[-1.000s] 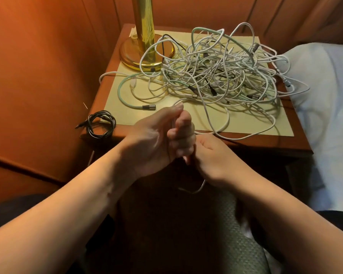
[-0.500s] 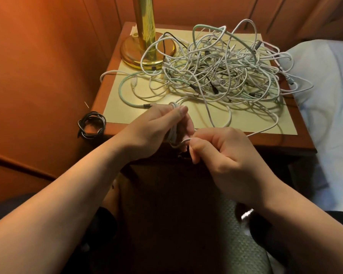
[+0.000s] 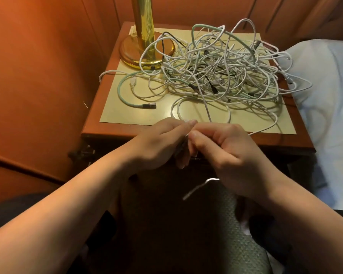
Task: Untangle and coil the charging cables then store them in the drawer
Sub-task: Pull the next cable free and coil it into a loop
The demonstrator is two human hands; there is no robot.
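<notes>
1. Loose cable end (image 3: 201, 187): white, it hangs below my right hand in front of the dark cabinet face. Whether it belongs to the strand I hold, I cannot tell.

2. My left hand (image 3: 162, 144): at the front edge of the nightstand, fingers curled, thumb and fingertips closed on a white cable (image 3: 206, 109) where the two hands meet.

3. My right hand (image 3: 224, 149): touching the left, fingers curled inward and pinching the same white cable. The strand runs up from between my hands onto the table top.

4. Nightstand (image 3: 99, 123): reddish wood, with a pale yellow mat (image 3: 127, 113) covering most of the top. No drawer can be made out on its dark front.

5. Loop of the held cable: lying flat on the mat just beyond my fingers, its far part leading into the heap.

6. Mint-green cable (image 3: 123, 93): curved on the left of the mat, ending in a metal plug (image 3: 150, 105) that points right.

7. Tangle of cables (image 3: 226, 70): mostly white, a few black and green strands, heaped on the middle and right of the mat, some loops reaching over the right edge.

8. Brass lamp (image 3: 145, 36): at the far left corner, cable loops lying over its round base.

9. Pale bedding (image 3: 325, 95): to the right of the nightstand.
</notes>
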